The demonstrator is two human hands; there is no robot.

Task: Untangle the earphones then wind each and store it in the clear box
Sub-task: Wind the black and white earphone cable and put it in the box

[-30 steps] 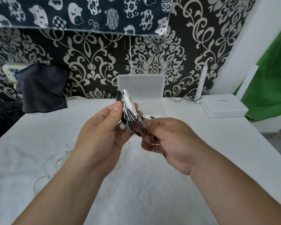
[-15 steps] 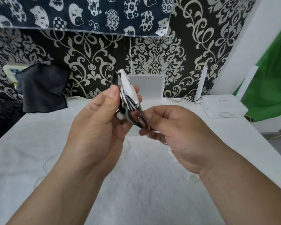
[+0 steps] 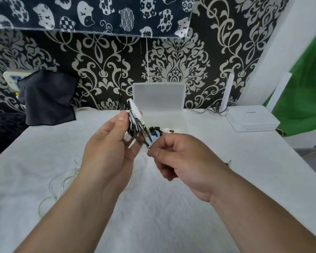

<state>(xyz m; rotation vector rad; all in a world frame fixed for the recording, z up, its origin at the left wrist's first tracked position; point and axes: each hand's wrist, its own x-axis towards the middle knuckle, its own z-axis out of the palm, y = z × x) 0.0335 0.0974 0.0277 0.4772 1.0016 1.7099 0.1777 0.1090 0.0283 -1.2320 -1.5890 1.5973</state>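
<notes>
My left hand (image 3: 109, 154) grips a wound bundle of black-and-white earphone cable (image 3: 135, 117), held upright above the table. My right hand (image 3: 181, 156) pinches the dark loose end of that cable (image 3: 144, 142) just right of the bundle. Behind the hands the clear box (image 3: 179, 123) stands open, its lid (image 3: 158, 97) leaning up against the wall; dark earphone parts (image 3: 156, 131) lie inside it. A thin white-green earphone cable (image 3: 66, 179) lies loose on the white cloth left of my left wrist, partly hidden by my arm.
A white cloth covers the table (image 3: 171, 216). A white router (image 3: 252, 118) with upright antennas sits at the back right. A dark cloth (image 3: 47, 97) hangs over a socket at the back left. Patterned wallpaper backs the table; a green sheet (image 3: 306, 88) hangs on the right.
Both hands dropped a little from half a second ago and the bundle came down with them. The right hand's pinch has shifted closer to the cable's end.
</notes>
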